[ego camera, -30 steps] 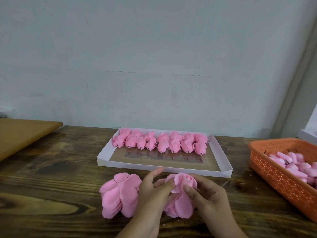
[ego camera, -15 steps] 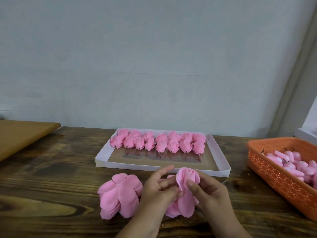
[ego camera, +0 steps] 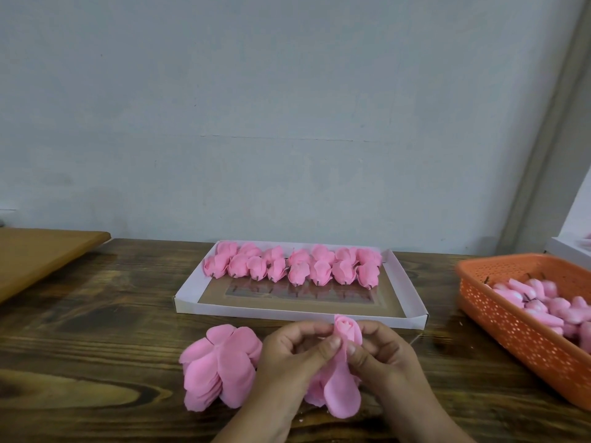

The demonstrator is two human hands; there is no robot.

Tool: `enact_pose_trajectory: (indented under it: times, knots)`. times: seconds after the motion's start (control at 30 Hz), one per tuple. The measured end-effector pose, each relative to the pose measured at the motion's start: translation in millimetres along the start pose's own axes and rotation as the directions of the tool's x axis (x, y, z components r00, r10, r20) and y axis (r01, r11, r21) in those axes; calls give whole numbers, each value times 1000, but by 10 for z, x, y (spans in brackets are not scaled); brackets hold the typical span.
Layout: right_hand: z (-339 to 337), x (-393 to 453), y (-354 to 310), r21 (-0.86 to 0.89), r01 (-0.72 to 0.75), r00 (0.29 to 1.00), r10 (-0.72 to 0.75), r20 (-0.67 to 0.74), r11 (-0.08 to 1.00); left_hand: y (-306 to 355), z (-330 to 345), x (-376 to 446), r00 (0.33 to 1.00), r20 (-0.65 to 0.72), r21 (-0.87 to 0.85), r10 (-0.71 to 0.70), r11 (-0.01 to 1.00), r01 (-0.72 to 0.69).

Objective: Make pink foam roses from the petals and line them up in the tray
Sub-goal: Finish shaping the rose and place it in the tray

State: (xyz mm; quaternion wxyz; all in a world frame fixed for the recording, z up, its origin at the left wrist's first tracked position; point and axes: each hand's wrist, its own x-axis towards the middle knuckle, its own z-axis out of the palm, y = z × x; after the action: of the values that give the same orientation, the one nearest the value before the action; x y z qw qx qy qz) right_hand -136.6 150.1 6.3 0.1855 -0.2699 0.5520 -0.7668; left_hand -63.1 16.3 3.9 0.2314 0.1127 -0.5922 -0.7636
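A half-made pink foam rose (ego camera: pixel 347 329) stands between my two hands just in front of the tray, its loose outer petals (ego camera: pixel 342 391) hanging down onto the table. My left hand (ego camera: pixel 287 356) pinches it from the left and my right hand (ego camera: pixel 383 353) pinches it from the right, thumbs meeting below the bud. A stack of flat pink petals (ego camera: pixel 217 366) lies on the table left of my left hand. The white tray (ego camera: pixel 192 302) holds two rows of finished roses (ego camera: pixel 297 266) along its far side.
An orange perforated basket (ego camera: pixel 511 330) with pink buds stands at the right. A brown board (ego camera: pixel 41 257) lies at the far left. A white box corner (ego camera: pixel 569 254) shows behind the basket. The wooden table (ego camera: pixel 96 330) ends at a pale wall.
Both hands have lifted the bud higher and squeezed it narrower, so it now stands upright with the outer petals hanging below. The petal stack and tray have not moved.
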Motion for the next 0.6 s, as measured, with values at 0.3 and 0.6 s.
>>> enact_pose_trajectory:
  times: [0.3, 0.6]
  knots:
    - [-3, -2, -8, -38, 23, 999, -21, 48, 999, 39, -11, -25, 997, 65, 35, 41, 998, -43]
    - [-30, 31, 29, 46, -58, 997, 56, 49, 997, 86, -19, -51, 984, 177, 168, 17, 985, -47]
